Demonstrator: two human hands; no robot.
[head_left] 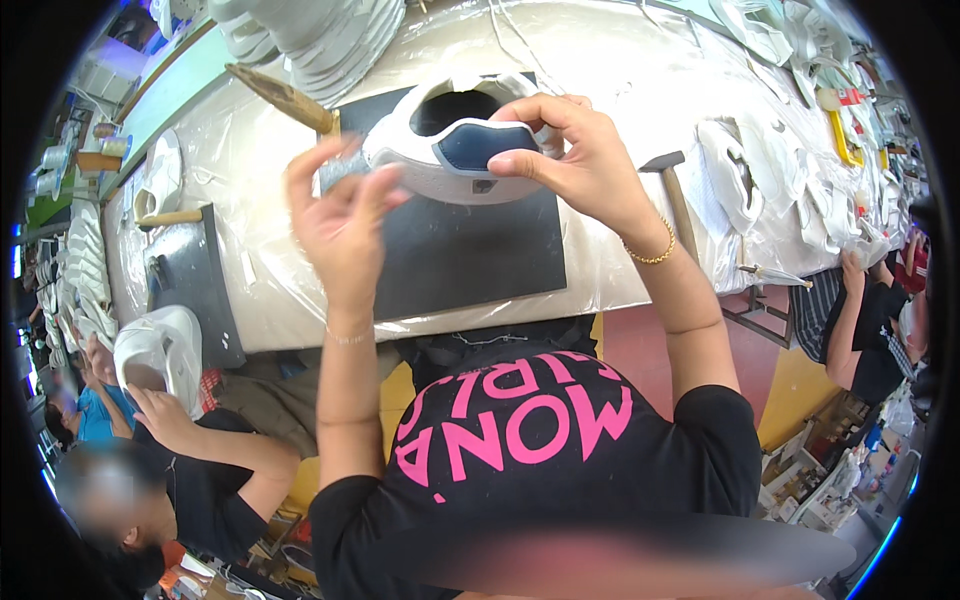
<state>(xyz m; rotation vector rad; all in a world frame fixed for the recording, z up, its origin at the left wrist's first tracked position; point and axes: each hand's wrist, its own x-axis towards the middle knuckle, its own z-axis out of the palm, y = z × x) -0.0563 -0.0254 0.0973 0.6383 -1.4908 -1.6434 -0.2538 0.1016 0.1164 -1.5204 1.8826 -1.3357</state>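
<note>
A white shoe upper (pixel 425 180) is held over a black board (pixel 470 255), its opening facing up. My right hand (pixel 580 150) grips its right part, thumb on the dark blue panel (pixel 465 147) and fingers at the collar opening. My left hand (pixel 345 220) is beside the upper's left end, slightly blurred, thumb and fingers apart with nothing seen between them. Behind those fingers lies a hammer with a wooden handle (pixel 275 97); its grey head is partly hidden.
A second hammer (pixel 678 205) lies right of the board. White uppers (pixel 735 180) are heaped at the right, and a stack of white pieces (pixel 315 45) stands at the back. At lower left a co-worker's hand (pixel 165 420) touches a white upper (pixel 165 350). Another person sits far right.
</note>
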